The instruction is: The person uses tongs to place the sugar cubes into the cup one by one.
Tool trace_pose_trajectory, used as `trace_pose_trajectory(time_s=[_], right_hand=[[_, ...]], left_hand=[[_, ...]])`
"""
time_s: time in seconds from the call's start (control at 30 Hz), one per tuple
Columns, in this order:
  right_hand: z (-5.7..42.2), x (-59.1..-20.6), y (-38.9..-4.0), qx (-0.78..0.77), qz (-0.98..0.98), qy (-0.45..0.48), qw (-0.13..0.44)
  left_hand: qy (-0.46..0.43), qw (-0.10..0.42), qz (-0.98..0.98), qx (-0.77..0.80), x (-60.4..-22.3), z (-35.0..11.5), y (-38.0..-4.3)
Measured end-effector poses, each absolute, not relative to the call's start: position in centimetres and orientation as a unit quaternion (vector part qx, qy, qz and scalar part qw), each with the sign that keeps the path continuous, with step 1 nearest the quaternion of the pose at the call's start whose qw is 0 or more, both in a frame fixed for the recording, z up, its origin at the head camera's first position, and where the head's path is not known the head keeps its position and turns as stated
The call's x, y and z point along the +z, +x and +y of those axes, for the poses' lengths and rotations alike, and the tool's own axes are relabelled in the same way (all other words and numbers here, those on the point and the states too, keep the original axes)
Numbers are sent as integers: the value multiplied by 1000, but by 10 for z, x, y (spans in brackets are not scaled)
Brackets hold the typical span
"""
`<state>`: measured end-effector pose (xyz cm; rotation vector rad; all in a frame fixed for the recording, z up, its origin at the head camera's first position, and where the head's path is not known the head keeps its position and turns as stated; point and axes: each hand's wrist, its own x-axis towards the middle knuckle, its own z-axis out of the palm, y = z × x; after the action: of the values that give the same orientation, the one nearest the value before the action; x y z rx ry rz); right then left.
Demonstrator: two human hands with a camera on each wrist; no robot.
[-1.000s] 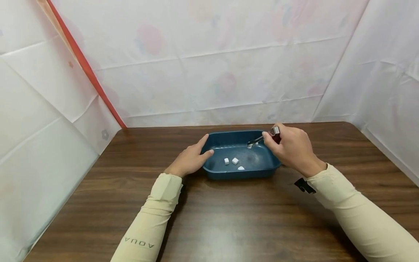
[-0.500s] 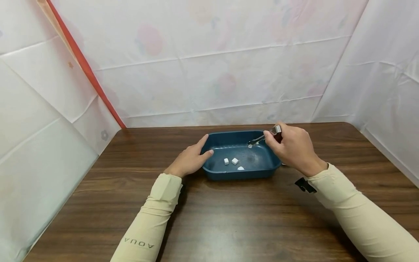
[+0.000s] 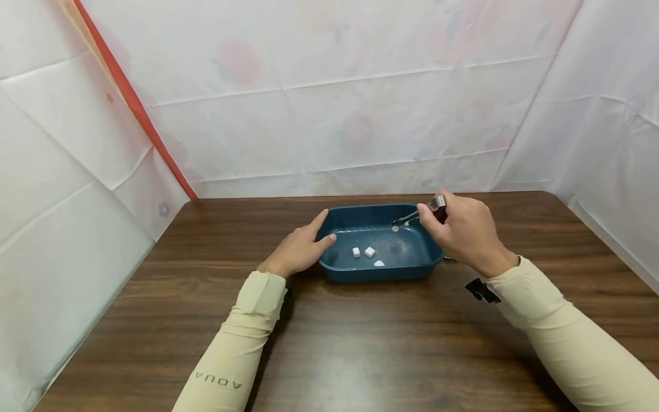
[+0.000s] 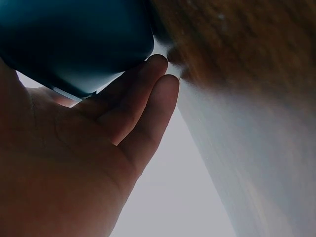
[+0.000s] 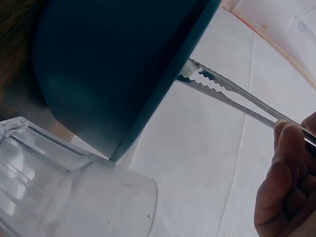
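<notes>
A dark blue plastic basin (image 3: pixel 381 274) sits on the wooden table. My left hand (image 3: pixel 298 249) holds its left side, thumb over the rim and fingers along the outer wall, as the left wrist view shows. My right hand (image 3: pixel 460 232) grips small metal tongs (image 3: pixel 407 219) tilted down into the basin. Between their toothed tips is a small white cube (image 5: pixel 189 68). On the basin floor lie a white cube (image 3: pixel 356 252), a second white cube (image 3: pixel 370 252) and a white piece (image 3: pixel 379 264) partly hidden by the near wall. More white shows just behind the tongs.
A clear glass (image 5: pixel 113 197) with several white cubes in its base stands right beside the basin, mostly hidden by my right hand in the head view. A white patterned sheet (image 3: pixel 329 114) hangs behind the table (image 3: pixel 360 343) and along its sides.
The tongs and my right hand have shifted slightly up and to the right, with the white cube in the tips. My left hand and the basin stay almost where they were.
</notes>
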<state>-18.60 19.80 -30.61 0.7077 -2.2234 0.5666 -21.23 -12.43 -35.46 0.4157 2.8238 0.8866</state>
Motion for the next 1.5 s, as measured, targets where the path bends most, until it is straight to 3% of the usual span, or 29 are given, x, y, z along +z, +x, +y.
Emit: trace_pose_trajectory(time_s=[1.5], right_hand=[[213,-287,-185,220,-853,244,405]], left_hand=[[138,74,942,296,-355,-127,-213]])
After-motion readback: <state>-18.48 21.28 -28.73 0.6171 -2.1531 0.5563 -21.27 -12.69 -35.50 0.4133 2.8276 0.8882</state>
